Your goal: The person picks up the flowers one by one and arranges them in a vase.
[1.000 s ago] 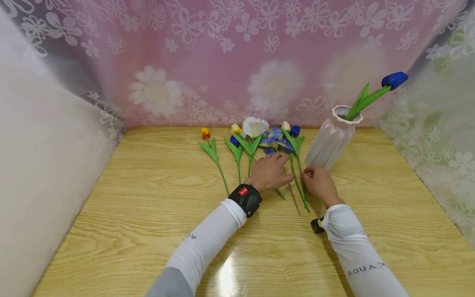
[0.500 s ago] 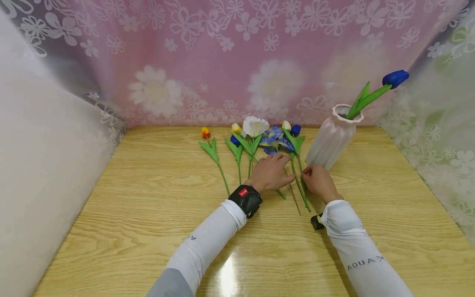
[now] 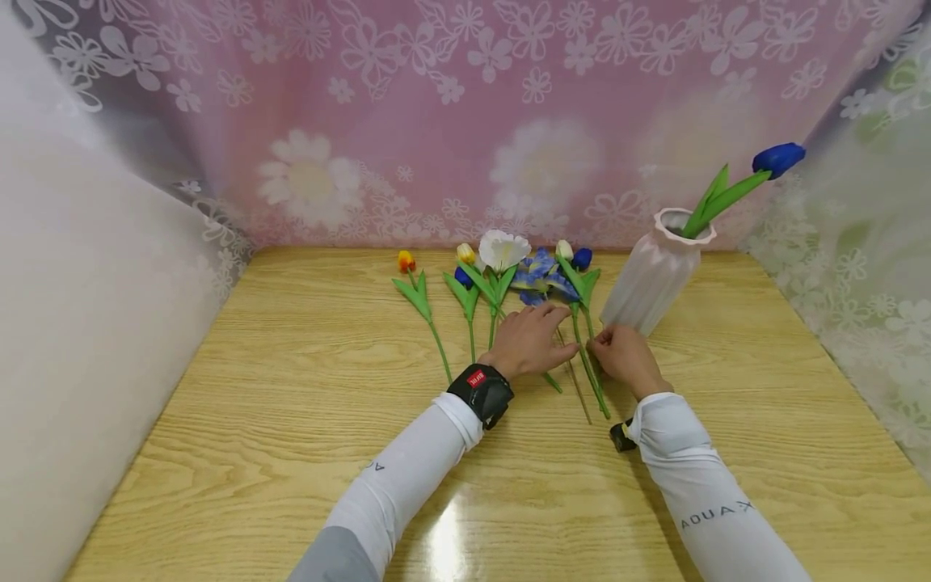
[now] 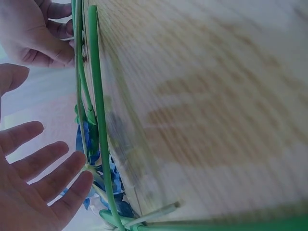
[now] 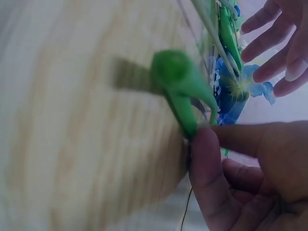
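My right hand [image 3: 627,357] pinches a green stem between thumb and index finger beside the base of the vase, apparently that of the rightmost blue tulip [image 3: 582,259]. In the right wrist view the green stem [image 5: 180,103] comes out of the pinch toward the camera, blurred. My left hand [image 3: 528,339] is spread over the stems to the left, its fingers relaxed and apart, holding nothing. Just beyond its fingertips lies a blue-and-yellow open flower [image 3: 540,279]. A white tulip [image 3: 564,250] lies against the blue one, their stems side by side.
A white ribbed vase [image 3: 650,283] stands at the back right with one blue tulip [image 3: 778,160] leaning out. Left of my hands lie a big white flower [image 3: 504,250], a yellow tulip [image 3: 465,253] and an orange tulip [image 3: 406,261] on the wooden table [image 3: 291,404].
Both hands stay almost where they were. The right hand has shifted very slightly to the left at the stem; the whole head view has also moved a little.
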The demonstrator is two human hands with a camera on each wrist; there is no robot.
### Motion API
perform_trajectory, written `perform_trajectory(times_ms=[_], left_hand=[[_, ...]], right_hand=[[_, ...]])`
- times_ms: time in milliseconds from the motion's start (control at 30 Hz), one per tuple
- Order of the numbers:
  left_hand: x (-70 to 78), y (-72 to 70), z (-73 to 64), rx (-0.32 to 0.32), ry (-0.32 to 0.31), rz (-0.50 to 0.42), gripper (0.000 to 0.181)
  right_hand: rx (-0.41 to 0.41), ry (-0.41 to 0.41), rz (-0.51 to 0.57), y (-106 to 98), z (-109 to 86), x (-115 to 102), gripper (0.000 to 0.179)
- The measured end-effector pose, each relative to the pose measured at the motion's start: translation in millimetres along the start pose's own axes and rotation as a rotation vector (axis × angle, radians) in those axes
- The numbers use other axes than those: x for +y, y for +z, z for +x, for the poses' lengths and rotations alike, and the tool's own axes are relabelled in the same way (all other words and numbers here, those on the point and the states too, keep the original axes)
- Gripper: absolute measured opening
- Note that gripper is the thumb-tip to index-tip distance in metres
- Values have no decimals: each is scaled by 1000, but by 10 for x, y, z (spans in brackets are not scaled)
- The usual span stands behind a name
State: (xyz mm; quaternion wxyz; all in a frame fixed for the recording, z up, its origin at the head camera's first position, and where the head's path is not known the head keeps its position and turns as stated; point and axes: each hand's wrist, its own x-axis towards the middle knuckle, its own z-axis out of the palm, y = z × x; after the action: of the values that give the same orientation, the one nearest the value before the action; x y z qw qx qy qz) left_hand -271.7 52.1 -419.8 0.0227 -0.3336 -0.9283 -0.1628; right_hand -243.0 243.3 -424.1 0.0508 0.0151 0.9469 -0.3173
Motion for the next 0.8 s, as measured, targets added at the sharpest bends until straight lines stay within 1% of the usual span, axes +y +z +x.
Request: perform_trajectory(times_ms=[100, 167, 333, 433, 533, 633, 800], left_hand=[[4, 7, -8, 5, 4, -4, 57], [1, 12, -11, 10, 7, 1, 57], [-19, -10, -34, 30, 7, -19, 56], [-37, -43, -59, 41, -5, -38, 57], [-48, -79, -79, 55, -5, -44, 57], [-51, -109, -87, 64, 7, -53, 58], [-52, -154, -89, 76, 1, -59, 60]], right_hand=[[14, -12, -11, 2, -13, 7, 24], [17, -4, 7, 11, -24, 14, 23], [17, 23, 119, 19, -55, 26, 22], [30, 20, 142, 2, -81, 12, 24], [48, 4, 150, -32, -120, -21, 28], [65, 2, 190, -73, -166, -72, 30], [109, -43, 265, -143, -224, -186, 33]])
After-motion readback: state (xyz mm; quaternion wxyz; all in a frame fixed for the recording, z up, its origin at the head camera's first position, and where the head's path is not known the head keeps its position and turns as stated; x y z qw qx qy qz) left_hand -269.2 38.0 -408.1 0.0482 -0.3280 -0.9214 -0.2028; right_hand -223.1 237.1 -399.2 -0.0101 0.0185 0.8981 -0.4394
